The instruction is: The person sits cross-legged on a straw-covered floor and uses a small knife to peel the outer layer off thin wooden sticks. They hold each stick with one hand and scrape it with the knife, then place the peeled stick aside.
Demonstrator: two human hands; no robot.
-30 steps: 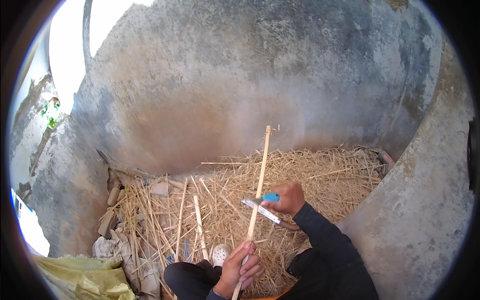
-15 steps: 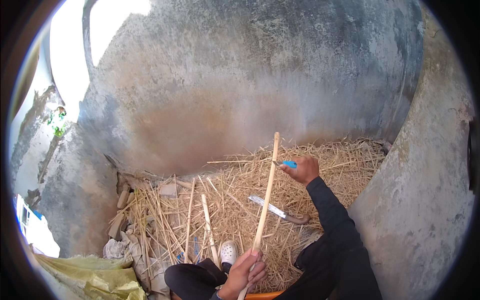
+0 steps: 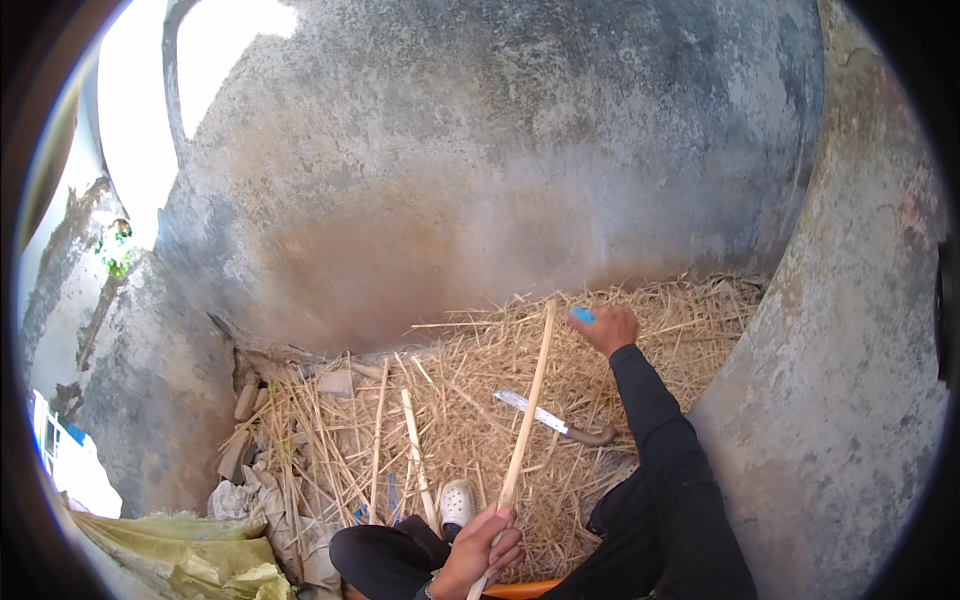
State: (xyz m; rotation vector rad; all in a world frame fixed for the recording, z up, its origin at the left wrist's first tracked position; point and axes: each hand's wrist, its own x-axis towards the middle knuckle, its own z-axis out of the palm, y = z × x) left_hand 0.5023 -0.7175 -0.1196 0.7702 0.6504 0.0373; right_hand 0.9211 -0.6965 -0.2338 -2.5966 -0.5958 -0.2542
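The left hand (image 3: 487,545) has its fingers closed round the low end of a long cane (image 3: 526,415), which slants up and away over the straw (image 3: 470,440). The right hand (image 3: 612,328), reaching to the cane's far tip, seems to pinch a small blue thing (image 3: 582,315), perhaps a marker. The work goes best with the cane held firm and unturned while the right hand works at the tip, clear of the knife (image 3: 550,418) lying on the straw beside it.
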